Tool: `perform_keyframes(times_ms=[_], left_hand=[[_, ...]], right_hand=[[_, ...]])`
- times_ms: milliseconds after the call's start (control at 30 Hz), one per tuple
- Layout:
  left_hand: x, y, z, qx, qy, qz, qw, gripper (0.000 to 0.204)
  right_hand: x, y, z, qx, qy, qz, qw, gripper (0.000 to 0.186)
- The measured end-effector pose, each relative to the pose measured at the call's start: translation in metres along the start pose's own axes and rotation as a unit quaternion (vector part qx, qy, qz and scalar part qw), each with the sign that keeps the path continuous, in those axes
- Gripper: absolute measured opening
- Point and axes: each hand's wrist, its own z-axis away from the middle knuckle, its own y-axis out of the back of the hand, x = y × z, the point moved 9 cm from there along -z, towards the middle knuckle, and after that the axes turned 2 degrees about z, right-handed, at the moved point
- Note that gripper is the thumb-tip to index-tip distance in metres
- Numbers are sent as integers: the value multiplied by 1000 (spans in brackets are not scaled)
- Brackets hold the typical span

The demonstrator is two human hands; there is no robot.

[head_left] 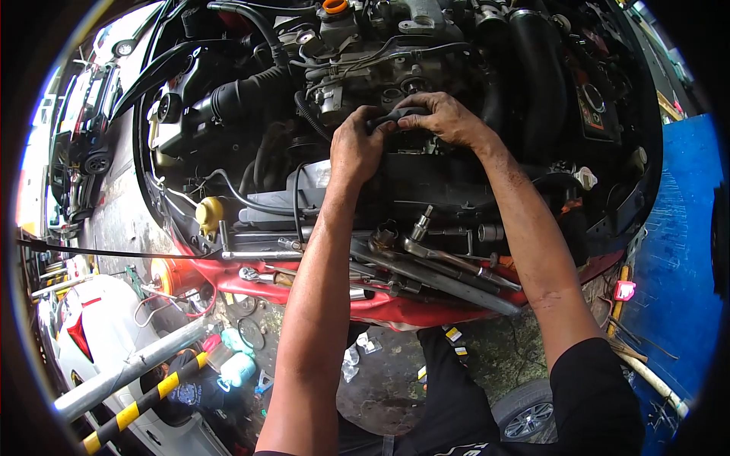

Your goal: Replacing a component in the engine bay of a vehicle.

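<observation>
Both my hands are over the middle of an open engine bay, gripping a short black part (393, 119), possibly rubber; its exact shape is hidden by my fingers. My left hand (354, 146) curls round its left end, and my right hand (445, 121) pinches its right side with the thumb across it. The metal engine (346, 72) lies just behind my fingers, with a black corrugated intake hose (247, 91) to the left and a wide black pipe (536, 68) to the right.
Ratchets (418, 247), sockets (490, 232) and long bars lie along the car's front over red covering (395, 310). Below are a loose wheel (525, 418) and yellow-black poles (144, 403). A blue panel (684, 220) stands at the right, parked cars (91, 159) at the left.
</observation>
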Motion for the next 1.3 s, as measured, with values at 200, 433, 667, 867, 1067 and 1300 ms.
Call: perform_keyframes(times_ms=[200,433,667,867,1067,1300], left_hand=[[-5,-2,-2,-50,11,-17,999,42],[-12,-4,-4,-89,12,49,995,36],[1,-4,-4,-72,-6,-2,997,36],[0,-6,-2,-72,12,-26,997,34],[-3,-1,-1,-36,-15,38,999,33],[-6,3,-6,20,-4,-116,993,35]], right_hand=[[-7,-4,4,-37,-22,52,998,24],[-5,-5,8,-49,-76,-21,996,23],[-11,4,4,-1,5,37,999,20],[-4,3,1,3,13,36,999,18],[2,-10,2,-44,-36,-5,998,19],[-25,-11,2,61,101,172,978,20]])
